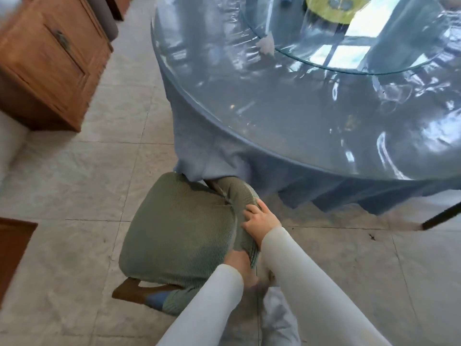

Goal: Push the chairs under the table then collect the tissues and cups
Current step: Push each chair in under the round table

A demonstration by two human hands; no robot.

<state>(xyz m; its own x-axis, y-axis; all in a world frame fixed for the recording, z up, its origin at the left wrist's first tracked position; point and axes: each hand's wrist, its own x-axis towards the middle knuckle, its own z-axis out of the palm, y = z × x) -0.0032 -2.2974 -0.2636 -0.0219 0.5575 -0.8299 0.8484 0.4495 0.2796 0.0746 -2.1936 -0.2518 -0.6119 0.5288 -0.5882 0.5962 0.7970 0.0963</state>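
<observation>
A chair (179, 231) with a green corduroy cover stands at the edge of the round table (287, 116), its seat front just under the hanging blue cloth. My right hand (259, 221) grips the top of the chair's backrest. My left hand (239, 265) holds the backrest's near end, lower down. A crumpled white tissue (267, 44) lies on the table by the rim of the glass turntable (349, 63). I can make out no cup in this view.
A wooden cabinet (50, 63) stands at the left across a strip of tiled floor (99, 176). A dark chair leg (441, 216) pokes in at the right. A yellow-green object (329, 8) sits on the turntable at the top.
</observation>
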